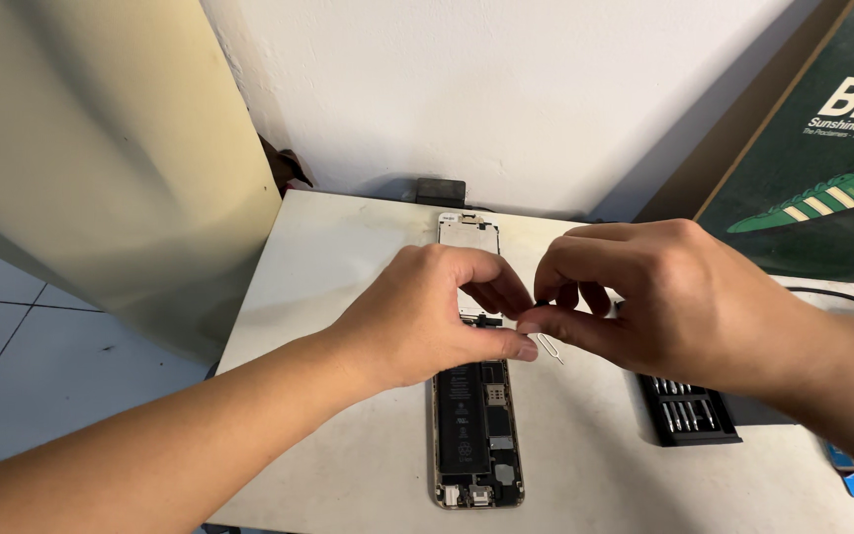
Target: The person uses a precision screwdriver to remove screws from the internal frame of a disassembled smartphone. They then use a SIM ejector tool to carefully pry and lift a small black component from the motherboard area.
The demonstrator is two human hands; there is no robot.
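Your left forearm crosses the foreground, its left hand raised over an opened phone that lies flat on the white table, battery and circuit boards exposed. Thumb and fingers pinch narrowly around a small dark part just above the phone's upper end. Your right hand meets it from the other side, fingertips closed on something tiny and dark; what it is cannot be told. Beyond both hands, the detached screen panel rests near the wall. A thin metal pin lies beside the phone, and a black tray of screwdriver bits sits under your right wrist.
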